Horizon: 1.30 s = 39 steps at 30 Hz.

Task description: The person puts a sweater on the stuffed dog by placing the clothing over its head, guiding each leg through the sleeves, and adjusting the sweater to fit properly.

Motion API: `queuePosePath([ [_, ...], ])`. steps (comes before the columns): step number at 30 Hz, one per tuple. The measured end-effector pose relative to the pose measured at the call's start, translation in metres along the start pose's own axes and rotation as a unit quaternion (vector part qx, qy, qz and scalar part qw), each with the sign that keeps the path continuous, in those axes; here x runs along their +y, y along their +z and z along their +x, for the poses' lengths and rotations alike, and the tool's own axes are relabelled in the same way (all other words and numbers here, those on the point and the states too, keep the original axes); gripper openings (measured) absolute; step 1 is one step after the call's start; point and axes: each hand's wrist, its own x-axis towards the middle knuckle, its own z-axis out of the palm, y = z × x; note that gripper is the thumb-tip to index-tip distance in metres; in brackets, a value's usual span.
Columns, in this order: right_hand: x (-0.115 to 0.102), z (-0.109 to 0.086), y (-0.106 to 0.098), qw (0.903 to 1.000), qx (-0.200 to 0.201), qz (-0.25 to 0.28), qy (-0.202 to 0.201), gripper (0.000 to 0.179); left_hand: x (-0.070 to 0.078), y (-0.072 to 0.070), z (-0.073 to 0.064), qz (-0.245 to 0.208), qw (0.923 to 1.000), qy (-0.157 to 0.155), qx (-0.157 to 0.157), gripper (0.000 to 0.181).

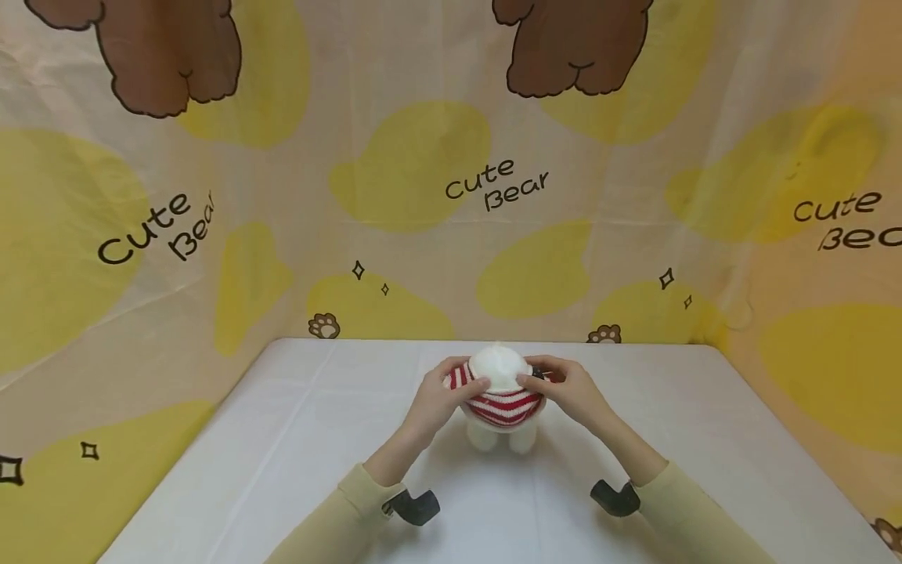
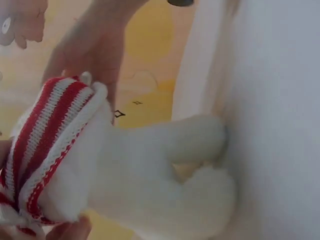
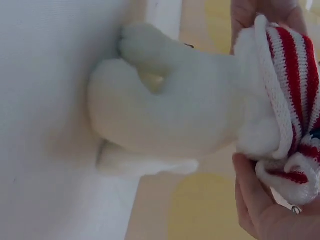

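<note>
A white plush toy (image 1: 482, 435) stands upright on its stubby legs on the table, its rounded top toward me. A red-and-white striped knitted piece (image 1: 506, 408) wraps its upper part; a gathered end shows in the right wrist view. My left hand (image 1: 444, 392) grips the wrapped part from the left, thumb on the near side. From the right, my right hand (image 1: 574, 389) holds it the same way, beside a small dark piece (image 1: 539, 373). In the left wrist view the striped knit (image 2: 50, 130) sits above the bare white body (image 2: 135, 175).
The white table (image 1: 317, 423) reaches back to a cloth backdrop (image 1: 395, 258) printed with yellow patches, bears and lettering. Pale sleeves cover both forearms, and a black wrist mount (image 1: 416, 507) juts inward from the left cuff, another (image 1: 615, 498) from the right.
</note>
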Motion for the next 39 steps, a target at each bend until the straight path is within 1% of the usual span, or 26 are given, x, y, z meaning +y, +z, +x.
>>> queuePosePath([
  [1, -0.001, -0.001, 0.000, 0.9999, 0.006, -0.008, -0.010, 0.043, 0.001, 0.000, -0.001, 0.017, 0.9994, 0.029, 0.013, 0.052],
  [2, -0.002, -0.002, -0.001, 0.9995, 0.013, -0.018, -0.021, 0.042, 0.003, 0.000, -0.002, 0.035, 0.9970, 0.064, 0.027, 0.052],
  [4, -0.005, -0.003, -0.001, 0.9980, 0.024, -0.039, -0.043, 0.041, 0.006, 0.001, -0.004, 0.074, 0.9872, 0.131, 0.055, 0.050],
  [5, -0.007, -0.003, -0.001, 0.9973, 0.027, -0.047, -0.049, 0.041, 0.008, 0.001, -0.005, 0.089, 0.9815, 0.155, 0.067, 0.047],
  [6, -0.008, -0.003, -0.001, 0.9966, 0.029, -0.054, -0.055, 0.040, 0.009, 0.001, -0.005, 0.101, 0.9771, 0.171, 0.076, 0.044],
  [7, -0.009, -0.003, -0.001, 0.9961, 0.030, -0.060, -0.058, 0.040, 0.010, 0.002, -0.006, 0.110, 0.9750, 0.175, 0.081, 0.041],
  [8, -0.010, -0.004, -0.001, 0.9958, 0.031, -0.066, -0.057, 0.040, 0.011, 0.002, -0.006, 0.112, 0.9758, 0.169, 0.082, 0.039],
  [9, -0.010, -0.004, -0.001, 0.9956, 0.032, -0.071, -0.053, 0.041, 0.011, 0.003, -0.006, 0.112, 0.9787, 0.152, 0.081, 0.039],
  [12, -0.009, -0.004, 0.001, 0.9952, 0.031, -0.084, -0.041, 0.043, 0.009, 0.003, -0.007, 0.093, 0.9889, 0.087, 0.077, 0.040],
  [14, -0.006, -0.005, 0.002, 0.9960, 0.030, -0.079, -0.031, 0.043, 0.007, 0.002, -0.006, 0.067, 0.9937, 0.053, 0.073, 0.040],
  [17, -0.001, -0.004, 0.004, 0.9978, 0.027, -0.057, -0.019, 0.043, 0.003, 0.001, -0.004, 0.021, 0.9973, 0.019, 0.068, 0.039],
  [20, 0.004, -0.003, 0.005, 0.9997, 0.020, -0.016, -0.001, 0.042, -0.001, 0.002, -0.002, -0.042, 0.9975, -0.012, 0.055, 0.039],
  [23, 0.007, -0.002, 0.006, 0.9991, 0.012, 0.029, 0.029, 0.044, -0.004, 0.003, -0.001, -0.110, 0.9920, -0.048, 0.040, 0.040],
  [25, 0.007, -0.003, 0.007, 0.9975, 0.010, 0.052, 0.046, 0.046, -0.005, 0.004, -0.001, -0.137, 0.9880, -0.063, 0.034, 0.041],
  [27, 0.007, -0.004, 0.007, 0.9968, 0.013, 0.061, 0.050, 0.047, -0.005, 0.004, -0.001, -0.136, 0.9881, -0.063, 0.034, 0.041],
  [29, 0.007, -0.004, 0.005, 0.9978, 0.016, 0.052, 0.038, 0.046, -0.003, 0.003, -0.001, -0.114, 0.9916, -0.050, 0.037, 0.040],
  [32, 0.005, -0.005, 0.002, 0.9996, 0.020, 0.018, 0.005, 0.042, 0.001, 0.001, -0.002, -0.065, 0.9968, -0.026, 0.039, 0.039],
  [34, 0.003, -0.006, -0.001, 0.9997, 0.019, -0.007, -0.011, 0.042, 0.003, 0.000, -0.004, -0.035, 0.9986, -0.013, 0.037, 0.037],
  [37, -0.001, -0.008, -0.007, 0.9989, 0.011, -0.038, -0.024, 0.044, 0.007, -0.002, -0.007, 0.003, 0.9992, 0.014, 0.037, 0.037],
  [39, -0.004, -0.011, -0.011, 0.9982, 0.008, -0.051, -0.031, 0.045, 0.010, -0.004, -0.008, 0.022, 0.9982, 0.036, 0.043, 0.040],
])
